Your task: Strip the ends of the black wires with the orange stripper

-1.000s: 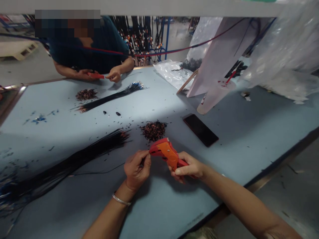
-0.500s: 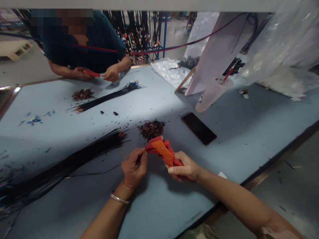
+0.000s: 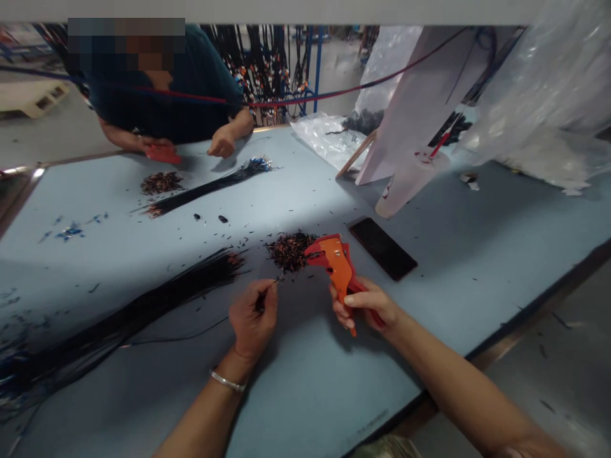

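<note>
My right hand [image 3: 367, 305] grips the handles of an orange and red wire stripper [image 3: 337, 262], its jaws held beside a small pile of stripped wire bits [image 3: 289, 249]. My left hand [image 3: 252, 315] pinches the end of a thin black wire [image 3: 191, 334], which trails off to the left over the table. The wire's tip sticks up from my fingers towards the pile. A thick bundle of black wires [image 3: 143, 305] lies on the table to the left of my left hand.
A black phone [image 3: 383, 247] lies face up on the pale blue table [image 3: 477, 254]. Across the table a co-worker's hand [image 3: 222, 145] works near a second wire bundle [image 3: 210, 184] and a scrap pile [image 3: 160, 183]. Plastic bags [image 3: 534, 114] and a white sheet [image 3: 410, 127] hang at right.
My right hand has pulled the stripper away from the wire end, up and to the right, tilting it more upright. My left hand keeps hold of the wire.
</note>
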A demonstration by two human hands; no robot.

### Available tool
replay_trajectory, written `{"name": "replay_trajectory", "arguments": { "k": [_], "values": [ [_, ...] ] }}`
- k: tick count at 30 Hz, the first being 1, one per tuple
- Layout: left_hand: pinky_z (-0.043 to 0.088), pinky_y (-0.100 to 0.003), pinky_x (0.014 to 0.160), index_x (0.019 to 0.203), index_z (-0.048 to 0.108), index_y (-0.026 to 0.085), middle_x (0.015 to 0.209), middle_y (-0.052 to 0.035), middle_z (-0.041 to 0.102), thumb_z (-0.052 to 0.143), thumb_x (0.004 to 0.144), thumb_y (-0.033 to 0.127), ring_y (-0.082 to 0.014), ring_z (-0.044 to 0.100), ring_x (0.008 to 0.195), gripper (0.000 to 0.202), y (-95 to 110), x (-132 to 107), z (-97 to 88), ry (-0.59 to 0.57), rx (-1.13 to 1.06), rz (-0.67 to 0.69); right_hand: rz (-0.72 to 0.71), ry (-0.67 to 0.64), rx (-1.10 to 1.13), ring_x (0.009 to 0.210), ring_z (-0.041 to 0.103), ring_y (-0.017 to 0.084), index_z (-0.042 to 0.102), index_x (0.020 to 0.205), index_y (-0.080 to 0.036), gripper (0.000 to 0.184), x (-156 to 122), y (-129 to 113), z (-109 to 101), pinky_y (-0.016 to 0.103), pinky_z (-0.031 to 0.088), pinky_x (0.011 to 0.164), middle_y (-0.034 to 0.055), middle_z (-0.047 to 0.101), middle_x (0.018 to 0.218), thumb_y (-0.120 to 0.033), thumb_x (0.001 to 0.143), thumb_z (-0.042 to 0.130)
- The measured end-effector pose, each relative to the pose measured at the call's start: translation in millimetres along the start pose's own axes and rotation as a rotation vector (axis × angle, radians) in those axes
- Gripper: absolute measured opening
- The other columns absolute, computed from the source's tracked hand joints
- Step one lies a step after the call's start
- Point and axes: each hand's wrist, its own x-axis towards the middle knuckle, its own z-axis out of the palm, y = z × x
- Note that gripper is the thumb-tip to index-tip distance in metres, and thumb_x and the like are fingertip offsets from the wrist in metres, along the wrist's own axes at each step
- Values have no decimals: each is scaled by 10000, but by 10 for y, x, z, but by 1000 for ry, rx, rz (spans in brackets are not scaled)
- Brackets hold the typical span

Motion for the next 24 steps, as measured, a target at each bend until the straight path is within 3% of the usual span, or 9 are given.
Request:
{"name": "replay_trajectory", "arguments": {
  "k": [4, 9, 13, 16, 19, 24],
  "values": [
    [403, -165, 509, 747, 670, 157, 586, 25, 612, 579, 831, 228, -66, 498, 491, 144, -10, -14, 9, -52, -45, -76, -22, -57, -127, 626, 613, 156, 584, 962, -119, 337, 20, -29, 39, 267, 500, 538, 45, 610, 765, -336, 739, 713],
    [417, -171, 537, 746, 676, 158, 604, 23, 604, 596, 832, 269, -82, 508, 544, 162, -34, -37, 39, -147, -189, -222, -54, -106, -455, 686, 579, 156, 565, 941, -132, 379, -15, -100, 147, 277, 487, 605, 41, 594, 797, -454, 777, 679],
    [440, -177, 592, 783, 698, 162, 667, 10, 635, 626, 833, 304, -95, 533, 614, 167, -51, -41, 77, -205, -387, -394, -351, -14, -1043, 706, 569, 162, 571, 974, -161, 242, -55, -125, 195, 289, 478, 658, 43, 619, 833, -349, 824, 601],
    [450, -183, 609, 795, 704, 167, 698, 3, 649, 648, 826, 335, -98, 539, 631, 180, -53, -47, 98, -206, -549, -518, -624, 84, -1396, 777, 609, 208, 547, 1127, -159, 346, -31, -68, 192, 336, 494, 713, 98, 656, 932, -296, 813, 594],
    [450, -177, 572, 802, 709, 181, 680, 14, 652, 698, 777, 313, -94, 536, 596, 135, -47, -52, 100, -218, -677, -587, -776, 104, -1583, 849, 630, 249, 538, 1181, -156, 383, 45, 16, 162, 386, 505, 757, 140, 669, 995, -325, 839, 575],
    [495, -181, 652, 784, 734, 193, 737, 14, 699, 777, 648, 181, -115, 607, 690, 143, -62, -62, 96, -241, -732, -504, -901, 149, -1665, 890, 618, 275, 546, 1217, -142, 405, 190, 110, 126, 442, 497, 786, 159, 655, 1010, -332, 860, 543]
  ]
}}
